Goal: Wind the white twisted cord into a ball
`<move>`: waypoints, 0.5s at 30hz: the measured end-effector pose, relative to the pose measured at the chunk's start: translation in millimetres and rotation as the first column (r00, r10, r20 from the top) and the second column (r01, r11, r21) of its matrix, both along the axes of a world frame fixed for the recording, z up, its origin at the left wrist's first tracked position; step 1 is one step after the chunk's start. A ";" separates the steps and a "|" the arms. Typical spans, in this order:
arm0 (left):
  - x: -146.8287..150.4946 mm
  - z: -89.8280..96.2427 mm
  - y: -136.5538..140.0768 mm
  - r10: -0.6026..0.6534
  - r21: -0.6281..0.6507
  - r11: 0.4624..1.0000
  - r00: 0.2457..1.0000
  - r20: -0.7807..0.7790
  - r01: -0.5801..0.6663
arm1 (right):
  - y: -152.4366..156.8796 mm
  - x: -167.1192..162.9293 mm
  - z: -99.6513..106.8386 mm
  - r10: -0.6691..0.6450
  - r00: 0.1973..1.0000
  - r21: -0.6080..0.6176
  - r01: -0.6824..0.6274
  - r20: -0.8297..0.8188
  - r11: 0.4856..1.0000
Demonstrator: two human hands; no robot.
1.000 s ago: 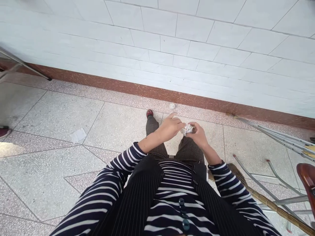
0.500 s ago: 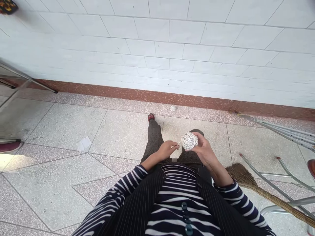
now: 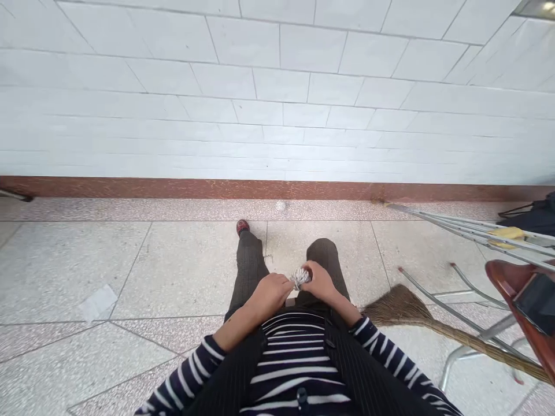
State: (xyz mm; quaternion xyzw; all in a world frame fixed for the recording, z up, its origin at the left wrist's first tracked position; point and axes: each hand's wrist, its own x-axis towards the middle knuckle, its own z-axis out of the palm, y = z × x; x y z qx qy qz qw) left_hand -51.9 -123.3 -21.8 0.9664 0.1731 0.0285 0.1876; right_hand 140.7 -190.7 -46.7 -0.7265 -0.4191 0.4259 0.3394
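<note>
From my end I have the white, dark-flecked ball of cord [image 3: 300, 277] just below the centre of the frame, between the two hands and in front of the person's dark grey trousers [image 3: 250, 267]. The bare right hand [image 3: 319, 281] is partly closed, thumb and fingers curled around the ball's right side, holding it. The bare left hand [image 3: 271, 293] has its fingers bent in and their tips at the ball's left edge; I cannot tell whether they pinch a strand.

Above the hands, I see a small whitish round thing [image 3: 281, 205] on the speckled floor [image 3: 191, 266], near the red-brown baseboard [image 3: 173, 188]. A white, flat, paper-like sheet [image 3: 99, 303] lies at the lower left. At the lower right, a brown straw broom [image 3: 396, 306] slants near curved silver metal legs [image 3: 451, 300]. Toward the right edge I make out a glossy red-brown seat [image 3: 498, 274] with a dark flat object [image 3: 537, 300] on it.
</note>
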 end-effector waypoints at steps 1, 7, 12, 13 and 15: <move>0.2 0.9 4.4 -0.037 0.023 0.999 0.999 -0.003 0.037 | -2.8 -2.9 -2.6 0.041 0.999 -0.017 -0.042 -0.027 0.999; -0.8 15.7 28.2 -0.044 0.110 0.993 0.998 0.036 0.040 | -6.7 -8.9 1.8 0.250 0.920 -0.019 -0.269 -0.302 0.963; 5.0 45.3 15.5 -0.124 0.175 0.979 0.986 0.111 0.103 | 2.4 -2.9 -4.5 0.028 0.897 -0.071 -0.066 -0.442 0.995; 5.0 48.8 10.8 -0.124 0.183 0.978 0.987 0.104 0.103 | 4.3 1.2 -7.8 -0.049 0.888 -0.094 0.007 -0.457 0.996; 2.3 51.1 1.9 -0.080 0.170 0.983 0.995 0.062 0.069 | 8.7 12.0 -13.8 -0.182 0.856 -0.131 0.134 -0.483 0.982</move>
